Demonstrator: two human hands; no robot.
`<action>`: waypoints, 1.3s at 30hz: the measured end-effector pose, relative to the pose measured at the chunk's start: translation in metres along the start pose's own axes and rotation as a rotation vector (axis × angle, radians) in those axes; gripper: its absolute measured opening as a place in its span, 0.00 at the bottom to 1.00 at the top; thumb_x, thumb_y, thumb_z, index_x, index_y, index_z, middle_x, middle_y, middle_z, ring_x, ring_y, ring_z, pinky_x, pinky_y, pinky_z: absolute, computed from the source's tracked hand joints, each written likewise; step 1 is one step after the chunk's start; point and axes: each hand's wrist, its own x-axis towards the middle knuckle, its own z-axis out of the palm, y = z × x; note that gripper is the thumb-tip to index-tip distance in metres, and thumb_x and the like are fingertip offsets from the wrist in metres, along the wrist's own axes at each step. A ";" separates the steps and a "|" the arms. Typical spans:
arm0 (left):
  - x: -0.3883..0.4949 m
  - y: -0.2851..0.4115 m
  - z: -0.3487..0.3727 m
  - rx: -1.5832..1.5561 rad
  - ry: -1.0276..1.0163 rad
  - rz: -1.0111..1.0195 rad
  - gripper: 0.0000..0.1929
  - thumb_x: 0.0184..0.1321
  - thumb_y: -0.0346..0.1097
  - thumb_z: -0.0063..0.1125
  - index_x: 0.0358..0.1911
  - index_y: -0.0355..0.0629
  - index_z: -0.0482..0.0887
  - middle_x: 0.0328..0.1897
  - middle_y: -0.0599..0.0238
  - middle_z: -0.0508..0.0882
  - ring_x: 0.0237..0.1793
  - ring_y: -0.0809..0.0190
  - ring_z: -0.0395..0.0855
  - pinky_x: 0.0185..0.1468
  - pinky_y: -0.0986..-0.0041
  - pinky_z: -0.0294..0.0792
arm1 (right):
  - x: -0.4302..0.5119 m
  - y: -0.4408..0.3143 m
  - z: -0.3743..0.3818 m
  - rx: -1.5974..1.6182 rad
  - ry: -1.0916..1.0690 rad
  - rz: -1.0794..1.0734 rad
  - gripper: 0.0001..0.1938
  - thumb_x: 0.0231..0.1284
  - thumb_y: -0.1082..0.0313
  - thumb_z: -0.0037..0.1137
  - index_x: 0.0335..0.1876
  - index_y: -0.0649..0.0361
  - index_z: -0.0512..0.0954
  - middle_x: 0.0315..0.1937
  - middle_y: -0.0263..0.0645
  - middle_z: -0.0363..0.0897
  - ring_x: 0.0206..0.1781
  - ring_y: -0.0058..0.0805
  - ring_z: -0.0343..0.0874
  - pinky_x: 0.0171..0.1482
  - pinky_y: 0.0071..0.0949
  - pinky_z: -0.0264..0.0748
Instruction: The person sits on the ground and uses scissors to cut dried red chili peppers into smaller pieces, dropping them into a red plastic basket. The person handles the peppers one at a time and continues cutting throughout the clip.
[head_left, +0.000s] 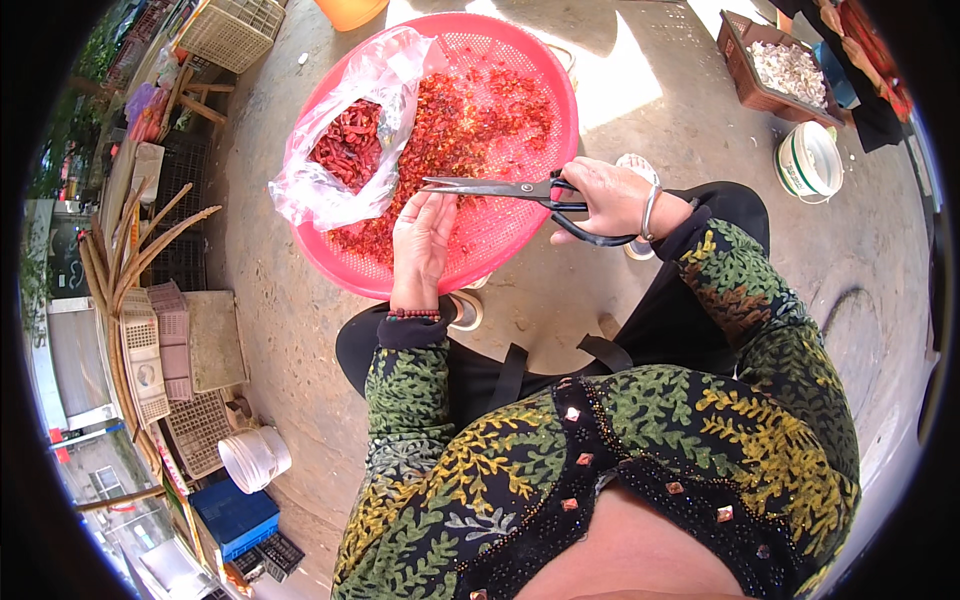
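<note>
In my right hand (604, 196) is a pair of black-handled scissors (517, 189), its blades pointing left and slightly parted. My left hand (424, 234) is raised palm up under the blade tips, thumb and fingers together; whether a piece of chili is pinched between them is hidden by the blades. Below both hands lies a round pink perforated plastic tray (559, 112), with cut dried red chilies (480, 112) spread over it. A clear plastic bag (311, 187) stands open on the tray's left side, holding whole dried red chilies (351, 142).
A white bucket (810, 161) and a brown crate (739, 71) of pale pieces, perhaps garlic, stand at the upper right beside another person (862, 60). An orange bucket (349, 11) is beyond the tray. Plastic crates (199, 427), long sticks (120, 262) and another bucket (253, 457) line the left.
</note>
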 end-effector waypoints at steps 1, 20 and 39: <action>0.000 -0.001 -0.002 -0.003 -0.019 0.005 0.10 0.62 0.24 0.56 0.47 0.35 0.78 0.48 0.57 0.83 0.51 0.57 0.83 0.53 0.74 0.78 | -0.001 0.001 0.001 -0.008 -0.021 0.009 0.32 0.44 0.35 0.65 0.36 0.63 0.73 0.35 0.48 0.74 0.41 0.46 0.77 0.43 0.37 0.74; -0.004 -0.002 0.000 0.079 -0.045 -0.032 0.08 0.61 0.25 0.58 0.43 0.39 0.79 0.44 0.60 0.84 0.48 0.60 0.84 0.50 0.73 0.78 | 0.008 -0.004 0.002 -0.029 -0.024 -0.034 0.28 0.48 0.41 0.64 0.32 0.64 0.73 0.30 0.50 0.75 0.38 0.48 0.77 0.41 0.39 0.74; 0.004 -0.014 0.000 0.119 0.046 -0.090 0.11 0.60 0.23 0.58 0.46 0.34 0.77 0.43 0.57 0.84 0.44 0.58 0.85 0.48 0.72 0.79 | 0.008 -0.014 0.000 -0.077 -0.188 0.194 0.21 0.55 0.50 0.57 0.25 0.65 0.76 0.22 0.54 0.78 0.32 0.53 0.80 0.36 0.43 0.76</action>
